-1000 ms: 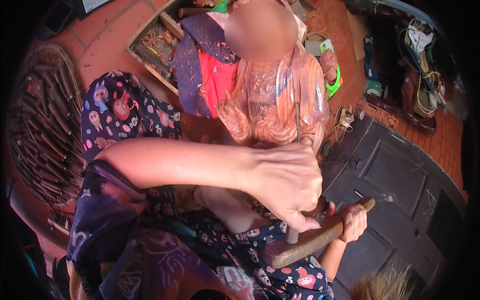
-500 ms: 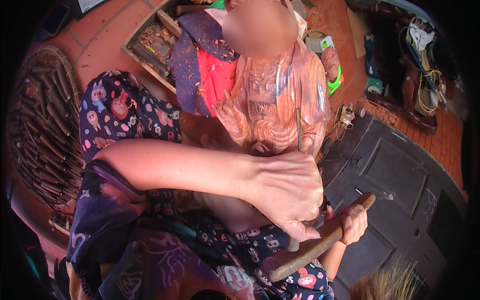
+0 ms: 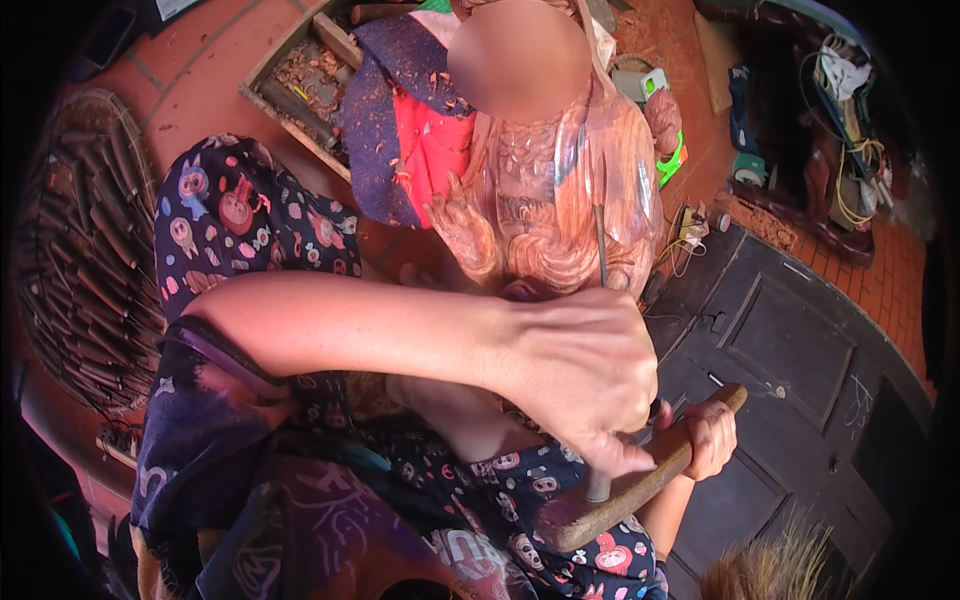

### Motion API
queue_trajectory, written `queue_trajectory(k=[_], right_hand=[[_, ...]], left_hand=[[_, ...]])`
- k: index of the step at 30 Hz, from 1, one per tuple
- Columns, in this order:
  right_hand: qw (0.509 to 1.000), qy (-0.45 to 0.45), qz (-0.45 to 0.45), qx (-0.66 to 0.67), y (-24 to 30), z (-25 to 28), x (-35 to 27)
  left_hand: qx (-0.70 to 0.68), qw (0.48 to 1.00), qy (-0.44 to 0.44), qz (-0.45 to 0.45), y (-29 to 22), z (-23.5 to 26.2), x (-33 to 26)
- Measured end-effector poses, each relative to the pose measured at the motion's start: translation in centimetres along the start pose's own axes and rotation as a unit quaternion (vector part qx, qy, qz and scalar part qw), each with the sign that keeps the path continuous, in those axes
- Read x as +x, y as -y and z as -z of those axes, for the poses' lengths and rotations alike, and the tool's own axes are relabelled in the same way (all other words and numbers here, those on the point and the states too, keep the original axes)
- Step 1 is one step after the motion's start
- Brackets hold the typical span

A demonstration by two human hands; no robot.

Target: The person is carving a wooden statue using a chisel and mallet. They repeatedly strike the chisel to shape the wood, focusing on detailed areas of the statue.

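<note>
A carved wooden statue [image 3: 545,220], reddish-brown and glossy, stands upright before me. My left hand [image 3: 585,365] is closed around a chisel, its forearm crossing my lap from the left. The chisel's thin metal shaft [image 3: 602,240] runs up from the fist against the statue's robe on the right; my hand hides the middle of the tool. Its butt end [image 3: 597,487] shows below my thumb, touching or very near the head of a wooden mallet [image 3: 640,492]. Wrapped round the mallet's handle, my right hand [image 3: 711,440] is closed at the lower right.
Many dark-handled tools fill a round basket [image 3: 85,255] on the left. A wooden tray [image 3: 275,105] of shavings and a blue-and-red cloth [image 3: 400,130] lie behind the statue's left side. On the right is a dark panelled board [image 3: 790,350]; brush bristles [image 3: 775,560] show below it.
My left hand with the chisel has shifted slightly to the right. The mallet's head has moved a little up and right, staying close to the chisel's butt.
</note>
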State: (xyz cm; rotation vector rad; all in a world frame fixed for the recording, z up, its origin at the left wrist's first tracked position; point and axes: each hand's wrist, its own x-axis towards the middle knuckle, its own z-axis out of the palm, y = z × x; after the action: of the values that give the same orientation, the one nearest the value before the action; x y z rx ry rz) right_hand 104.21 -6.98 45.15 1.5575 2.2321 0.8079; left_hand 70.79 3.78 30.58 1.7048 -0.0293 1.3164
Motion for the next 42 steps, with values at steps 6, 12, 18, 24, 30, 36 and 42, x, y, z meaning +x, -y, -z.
queue_trajectory(k=[6,12,18,24,30,36,42], right_hand=[[0.999,-0.003,-0.039,0.017,0.7,-0.4,0.6],[0.993,0.018,-0.121,0.002,1.8,1.6,1.3],[0.968,0.047,-0.243,-0.032,4.4,2.4,3.1],[0.885,0.116,-0.439,-0.100,6.3,2.9,5.6],[0.815,0.167,-0.536,-0.142,8.1,2.8,8.6],[0.779,0.198,-0.573,-0.160,9.0,2.8,10.0],[0.760,0.219,-0.592,-0.156,9.4,2.5,10.7]], left_hand=[[0.028,0.999,0.025,0.005,0.1,-0.2,-0.3],[0.006,1.000,0.013,-0.006,0.5,-0.3,0.0],[0.020,1.000,0.004,-0.013,0.6,-0.2,0.0],[0.020,1.000,0.011,-0.017,0.7,-0.1,0.1],[0.021,1.000,0.011,-0.009,0.8,0.2,-0.3],[0.032,0.999,-0.008,-0.020,1.0,0.4,-0.4],[0.057,0.998,0.005,-0.006,0.8,0.5,-0.7]])
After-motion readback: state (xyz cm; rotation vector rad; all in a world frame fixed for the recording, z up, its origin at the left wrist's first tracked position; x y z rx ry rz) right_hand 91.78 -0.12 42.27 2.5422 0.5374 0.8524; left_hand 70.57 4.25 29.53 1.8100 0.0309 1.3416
